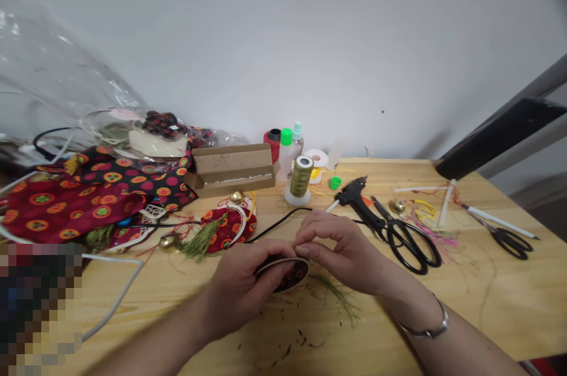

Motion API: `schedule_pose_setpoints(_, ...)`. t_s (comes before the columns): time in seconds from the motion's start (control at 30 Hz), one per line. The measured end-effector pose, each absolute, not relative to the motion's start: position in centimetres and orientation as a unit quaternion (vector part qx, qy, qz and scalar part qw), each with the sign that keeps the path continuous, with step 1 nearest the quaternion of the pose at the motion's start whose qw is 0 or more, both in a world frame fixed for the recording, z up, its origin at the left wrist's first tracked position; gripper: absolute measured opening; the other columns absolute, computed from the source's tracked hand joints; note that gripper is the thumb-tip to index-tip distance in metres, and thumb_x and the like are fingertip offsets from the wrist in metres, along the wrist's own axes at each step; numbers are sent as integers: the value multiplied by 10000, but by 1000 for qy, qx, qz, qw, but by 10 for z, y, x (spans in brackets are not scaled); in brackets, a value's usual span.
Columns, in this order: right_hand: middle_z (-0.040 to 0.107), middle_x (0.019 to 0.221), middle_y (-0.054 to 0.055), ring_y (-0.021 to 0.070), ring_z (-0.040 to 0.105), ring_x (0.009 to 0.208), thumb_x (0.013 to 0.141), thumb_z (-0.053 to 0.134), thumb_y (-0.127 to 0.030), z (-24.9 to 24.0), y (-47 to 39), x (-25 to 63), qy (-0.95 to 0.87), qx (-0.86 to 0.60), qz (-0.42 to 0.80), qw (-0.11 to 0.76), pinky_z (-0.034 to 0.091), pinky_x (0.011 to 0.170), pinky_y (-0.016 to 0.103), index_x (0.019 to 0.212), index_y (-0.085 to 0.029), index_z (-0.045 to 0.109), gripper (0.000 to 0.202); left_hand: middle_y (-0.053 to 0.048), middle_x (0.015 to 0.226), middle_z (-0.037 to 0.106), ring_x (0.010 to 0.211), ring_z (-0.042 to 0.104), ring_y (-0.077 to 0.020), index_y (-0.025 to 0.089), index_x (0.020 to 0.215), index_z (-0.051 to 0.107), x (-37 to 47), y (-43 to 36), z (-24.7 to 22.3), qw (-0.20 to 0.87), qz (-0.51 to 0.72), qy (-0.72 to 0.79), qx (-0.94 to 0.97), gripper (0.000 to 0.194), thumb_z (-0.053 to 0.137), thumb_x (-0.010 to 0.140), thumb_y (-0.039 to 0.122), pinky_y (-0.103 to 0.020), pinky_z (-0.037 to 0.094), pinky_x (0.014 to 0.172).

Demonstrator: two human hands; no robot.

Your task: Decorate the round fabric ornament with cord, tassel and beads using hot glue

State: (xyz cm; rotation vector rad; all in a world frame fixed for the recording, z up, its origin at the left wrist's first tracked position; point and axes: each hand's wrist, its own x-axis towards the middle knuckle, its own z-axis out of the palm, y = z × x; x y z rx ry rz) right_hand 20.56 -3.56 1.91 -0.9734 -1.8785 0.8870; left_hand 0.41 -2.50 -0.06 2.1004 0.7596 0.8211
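My left hand is closed around a small round piece covered in dark patterned fabric with a pale rim, thumb lying across its face. At the top right of that rim my right hand has thumb and fingertips pinched together; whatever is between them is too small to make out. A green thread tassel spreads on the table under my right hand. Behind my left hand lies a similar round red patterned piece with a green tassel beside it.
Black scissors and a glue gun lie to the right. A green thread spool, bottles and an open cardboard box stand behind. Patterned fabric is piled at left; smaller scissors lie far right.
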Motion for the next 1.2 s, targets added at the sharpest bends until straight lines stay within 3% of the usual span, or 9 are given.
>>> schedule_pose_setpoints(0.13,647,737,34,137,576,729,839,627,-147,19,-36,206,-748,-387,349,411,450,695,262,777,-142,691,89,66,815,726,704,675,-74,274,967,597,4,-27,-5,400,335,296,800,183,556,874,122,-133,507,650)
schedule_pose_setpoints(0.33,660,745,40,149,573,740,851,616,-164,18,-38,206,-750,-386,341,415,454,703,283,790,-156,691,97,81,921,761,812,714,-74,322,1106,426,6,-30,-11,483,367,297,738,334,570,875,128,-153,536,737)
schedule_pose_setpoints(0.53,660,728,43,147,572,725,841,618,-141,19,-36,204,-747,-384,345,419,451,695,279,779,-138,693,98,62,919,724,827,707,-98,310,1051,534,4,-28,-14,467,354,292,755,237,559,885,144,-184,548,728)
schedule_pose_setpoints(0.83,650,716,37,137,571,709,829,626,-127,19,-38,205,-744,-391,341,420,444,681,262,762,-129,691,94,81,877,710,765,675,-70,319,1043,594,3,-26,-10,386,355,296,799,290,585,856,98,-142,517,705)
schedule_pose_setpoints(1.2,646,712,37,136,563,715,832,620,-129,20,-37,204,-746,-389,346,416,446,693,268,740,-134,678,109,71,870,730,734,674,-57,306,1134,566,3,-25,-9,355,342,259,830,355,543,872,68,-112,500,682)
